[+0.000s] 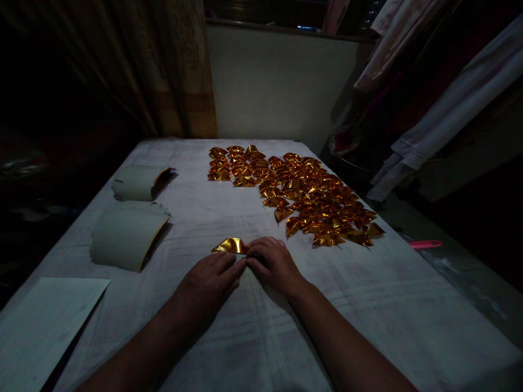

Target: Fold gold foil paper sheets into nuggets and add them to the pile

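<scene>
Near the middle of the cloth-covered table, a folded piece of shiny gold foil paper (pixel 231 245) lies between my fingertips. My left hand (pixel 212 276) is closed at its near edge, with the fingers bent and pressed together. At its right end, my right hand (pixel 273 262) pinches the foil with curled fingers. The near side of the foil is partly hidden behind my left hand. Beyond and to the right, many similar folded gold foil pieces (pixel 302 190) lie spread in a cluster.
On the left of the table (pixel 192 212) lie two curled stacks of pale paper, a far stack (pixel 137 182) and a nearer stack (pixel 125 237). A flat white sheet (pixel 53 321) is at the near left corner. Clothes (pixel 453 103) hang at the right; a curtain (pixel 180 71) hangs behind.
</scene>
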